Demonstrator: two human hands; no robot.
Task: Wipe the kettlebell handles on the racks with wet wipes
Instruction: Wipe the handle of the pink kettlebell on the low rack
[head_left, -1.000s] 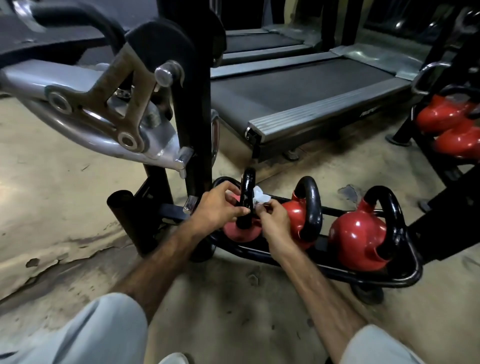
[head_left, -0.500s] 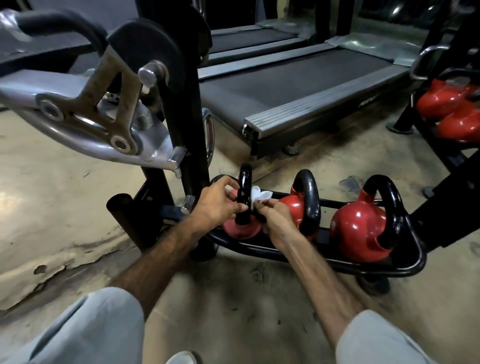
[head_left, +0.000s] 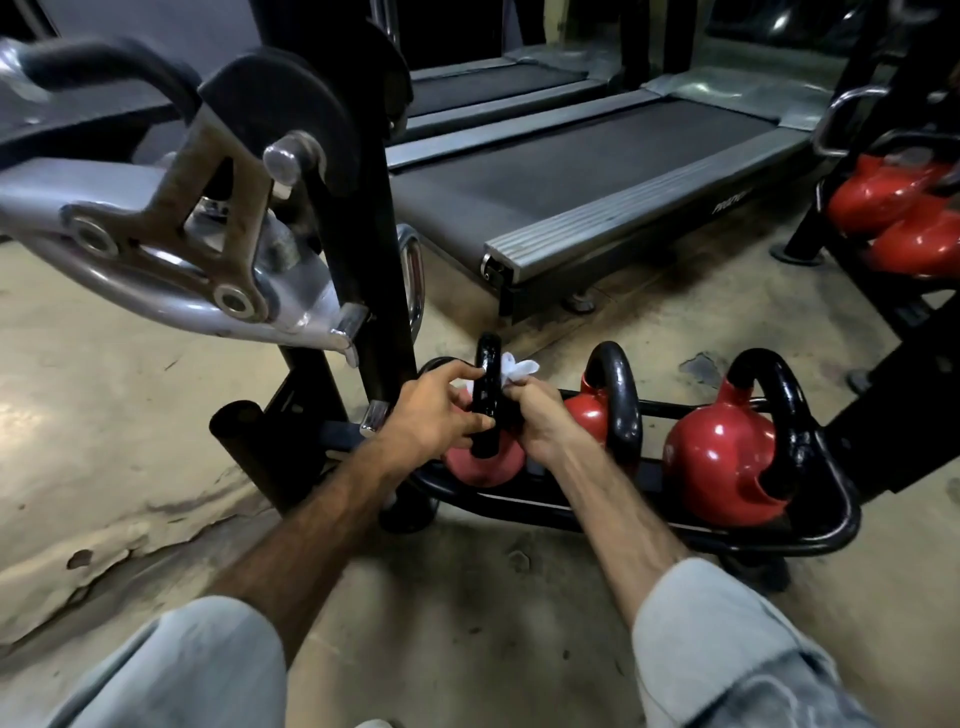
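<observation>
Three red kettlebells with black handles sit in a low black rack (head_left: 675, 530) on the floor. My left hand (head_left: 436, 415) grips the black handle (head_left: 488, 384) of the leftmost kettlebell (head_left: 485, 465), thumb in front and fingers behind. My right hand (head_left: 535, 421) pinches a white wet wipe (head_left: 517, 370) against the right side of that handle. The middle kettlebell (head_left: 602, 410) and the larger right kettlebell (head_left: 722, 457) stand untouched to the right.
A silver and black machine arm (head_left: 171, 244) hangs over the left, with a black upright post (head_left: 363, 291) just behind the rack. Treadmills (head_left: 597, 171) lie beyond. More red kettlebells (head_left: 904, 213) sit on a rack at far right. Cracked concrete floor lies all around.
My right hand has slid the wipe slightly up the handle's right side while my left hand keeps its grip. The view has shifted a little.
</observation>
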